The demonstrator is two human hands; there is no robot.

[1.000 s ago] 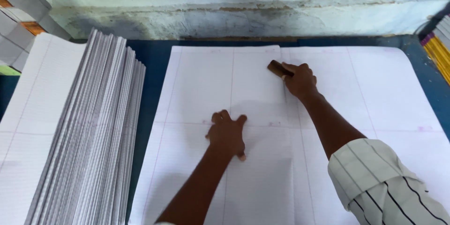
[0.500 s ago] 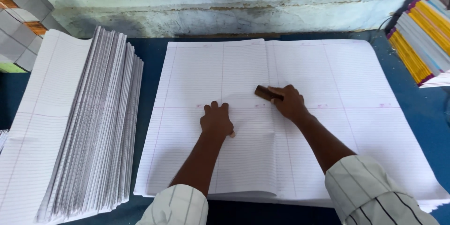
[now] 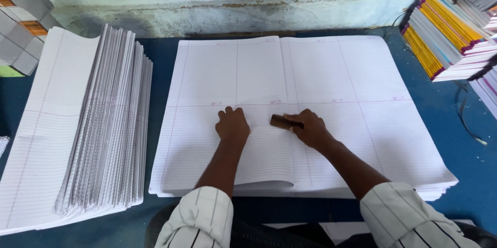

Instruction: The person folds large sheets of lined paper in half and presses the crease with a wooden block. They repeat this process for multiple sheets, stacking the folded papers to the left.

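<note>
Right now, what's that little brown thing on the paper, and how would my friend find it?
Start at the big stack of ruled white sheets lying flat in the middle of the blue table. Near its centre fold, the right hand presses a small dark brown block onto the top sheet. It is the only dark, solid thing on all that white paper, beside the empty left hand.

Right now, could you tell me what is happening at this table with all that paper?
A person is working on a large ruled sheet folded over on top of a thick stack on the blue table. The left hand presses flat on the folded half, while the right hand holds a small dark wooden block against the fold line. A pile of folded sheets lies fanned out to the left, and bound books with coloured edges are stacked at the far right.
</note>
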